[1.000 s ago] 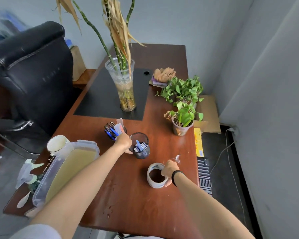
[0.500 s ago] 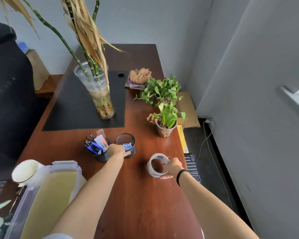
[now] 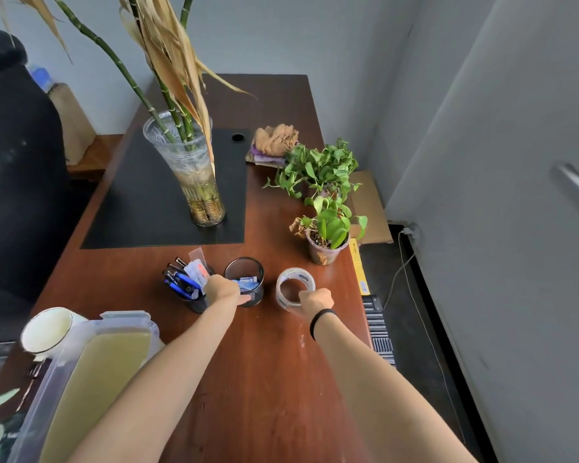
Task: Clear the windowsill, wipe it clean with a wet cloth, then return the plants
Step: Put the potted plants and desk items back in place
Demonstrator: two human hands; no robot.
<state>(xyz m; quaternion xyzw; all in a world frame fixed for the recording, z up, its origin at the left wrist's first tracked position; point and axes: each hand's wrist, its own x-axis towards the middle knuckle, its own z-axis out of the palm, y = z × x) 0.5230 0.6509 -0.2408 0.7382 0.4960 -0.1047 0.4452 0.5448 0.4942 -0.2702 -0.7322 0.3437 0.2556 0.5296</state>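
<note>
Plastic tape roll (image 3: 295,273) in right grip (image 3: 316,300)

Reddish-brown desk (image 3: 264,379), black mat (image 3: 141,202), green plants (image 3: 318,168), perhaps purple cloth (image 3: 267,158).

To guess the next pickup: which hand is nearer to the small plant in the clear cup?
Right. The right hand holds the tape roll, close to the small plant; the left hand is farther left, at the mesh cup.

readable text: none | tape roll (image 3: 296,273) label: too blurred
</note>
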